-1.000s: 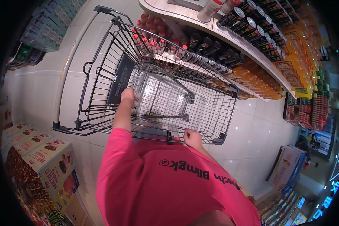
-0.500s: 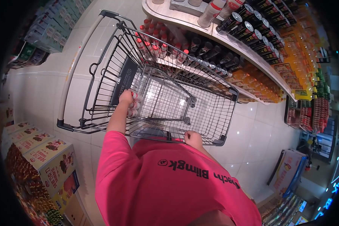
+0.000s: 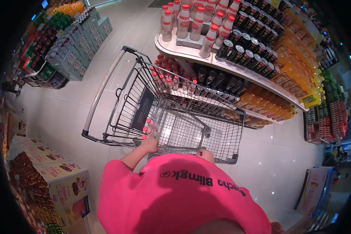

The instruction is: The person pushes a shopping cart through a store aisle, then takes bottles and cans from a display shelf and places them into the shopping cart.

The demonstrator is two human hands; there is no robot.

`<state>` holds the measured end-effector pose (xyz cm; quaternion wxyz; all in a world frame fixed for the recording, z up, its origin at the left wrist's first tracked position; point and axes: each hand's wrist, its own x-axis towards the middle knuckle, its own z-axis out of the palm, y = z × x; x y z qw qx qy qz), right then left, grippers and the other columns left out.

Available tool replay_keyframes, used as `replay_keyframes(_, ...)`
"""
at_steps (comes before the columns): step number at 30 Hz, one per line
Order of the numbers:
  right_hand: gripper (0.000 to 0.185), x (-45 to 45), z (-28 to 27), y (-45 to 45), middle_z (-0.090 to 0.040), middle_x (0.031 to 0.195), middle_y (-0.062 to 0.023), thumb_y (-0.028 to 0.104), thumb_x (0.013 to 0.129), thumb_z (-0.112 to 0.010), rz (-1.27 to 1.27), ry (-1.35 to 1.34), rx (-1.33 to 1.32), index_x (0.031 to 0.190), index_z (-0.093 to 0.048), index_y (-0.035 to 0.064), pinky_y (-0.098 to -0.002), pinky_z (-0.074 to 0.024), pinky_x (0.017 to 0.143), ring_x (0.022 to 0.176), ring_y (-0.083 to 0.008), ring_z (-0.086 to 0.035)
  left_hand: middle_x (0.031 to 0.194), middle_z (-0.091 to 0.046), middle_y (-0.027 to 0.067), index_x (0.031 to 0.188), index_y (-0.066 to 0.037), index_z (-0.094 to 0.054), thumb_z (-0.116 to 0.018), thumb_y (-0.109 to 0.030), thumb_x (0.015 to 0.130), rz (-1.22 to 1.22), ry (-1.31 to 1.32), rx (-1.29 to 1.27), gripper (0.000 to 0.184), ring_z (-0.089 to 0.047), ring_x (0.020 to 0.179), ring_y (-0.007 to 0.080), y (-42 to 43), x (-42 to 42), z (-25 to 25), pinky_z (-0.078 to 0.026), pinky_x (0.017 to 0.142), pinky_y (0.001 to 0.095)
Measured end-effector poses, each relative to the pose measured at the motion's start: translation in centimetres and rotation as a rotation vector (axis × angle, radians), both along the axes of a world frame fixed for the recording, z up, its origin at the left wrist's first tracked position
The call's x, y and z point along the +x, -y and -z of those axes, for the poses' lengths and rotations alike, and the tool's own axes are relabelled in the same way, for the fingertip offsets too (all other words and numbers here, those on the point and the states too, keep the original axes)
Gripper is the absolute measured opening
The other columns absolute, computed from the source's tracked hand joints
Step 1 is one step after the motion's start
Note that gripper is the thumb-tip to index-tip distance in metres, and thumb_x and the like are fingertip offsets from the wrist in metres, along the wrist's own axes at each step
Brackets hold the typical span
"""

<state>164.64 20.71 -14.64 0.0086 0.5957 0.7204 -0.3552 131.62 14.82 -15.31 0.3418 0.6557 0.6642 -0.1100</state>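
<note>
Several small white bottles with red caps (image 3: 148,131) lie in the wire shopping cart (image 3: 238,134), near its handle end. My left hand (image 3: 149,145) is at the cart's near rim, right beside the lowest bottle. Its fingers are too unclear to show whether they touch the bottle or the rim. Farther right, my right hand (image 3: 205,155) has its fingers curled over the same near rim. A dark panel (image 3: 143,109) is fixed to the cart's end wall beside the bottles.
Along the cart's far side stands a curved shelf (image 3: 206,58) with red-capped bottles (image 3: 197,25), dark cans (image 3: 241,54) and orange drinks (image 3: 296,78). Snack boxes (image 3: 62,175) are stacked at lower left. Pale green cartons (image 3: 80,48) stand at upper left. Tiled floor (image 3: 257,171) surrounds the cart.
My left hand has drawn back from the bottles to the near rim. The bottles' red caps now show. My view has tilted up, showing more shelf; my right hand stays on the rim.
</note>
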Motion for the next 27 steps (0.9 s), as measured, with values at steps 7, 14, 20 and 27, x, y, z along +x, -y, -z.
replay_keyframes(7, 0.027, 0.1, -0.7, 0.3, -0.066, 0.080, -0.0143, 0.030, 0.073, -0.054, 0.025, -0.013, -0.037, 0.086, -0.068, 0.0103, -0.0415, -0.0507, 0.071, 0.077, -0.0332, -0.063, 0.087, -0.066, 0.0163, 0.088, -0.009, -0.067, -0.054, -0.034, 0.077, -0.318, -0.062, 0.134, 0.030, -0.064, 0.082, 0.0328, 1.2, 1.0, -1.9, -0.051, 0.074, 0.0436)
replay_keyframes(14, 0.028, 0.5, 0.0, 0.5, -0.066, 0.084, -0.0140, 0.030, 0.072, -0.054, -0.001, -0.043, 0.021, 0.086, -0.068, 0.0110, -0.0416, -0.0503, 0.074, 0.081, -0.0330, -0.063, 0.080, -0.065, 0.0167, 0.084, -0.007, -0.067, -0.055, -0.033, 0.077, -0.255, -0.040, 0.218, 0.029, -0.064, 0.078, 0.0333, 0.9, 1.6, -2.6, -0.051, 0.072, 0.0446)
replay_keyframes(20, 0.027, 0.8, 1.9, 0.3, -0.066, 0.083, -0.0132, 0.030, 0.071, -0.054, -0.026, -0.040, 0.046, 0.085, -0.069, 0.0131, -0.0412, -0.0505, 0.073, 0.081, -0.0328, -0.063, 0.077, -0.065, 0.0136, 0.083, -0.010, -0.066, -0.055, -0.035, 0.077, -0.208, -0.054, 0.298, 0.028, -0.063, 0.074, 0.0327, 1.2, 1.3, -2.0, -0.051, 0.067, 0.0435)
replay_keyframes(27, 0.025, 0.8, 2.5, 0.0, -0.067, 0.081, -0.0114, 0.030, 0.069, -0.055, -0.068, -0.016, 0.049, 0.081, -0.069, 0.0132, -0.0412, -0.0510, 0.070, 0.078, -0.0315, -0.063, 0.080, -0.065, 0.0179, 0.085, -0.006, -0.064, -0.054, -0.030, 0.075, -0.263, -0.056, 0.260, 0.028, -0.063, 0.077, 0.0353, 1.0, 1.9, -4.0, -0.051, 0.071, 0.0451)
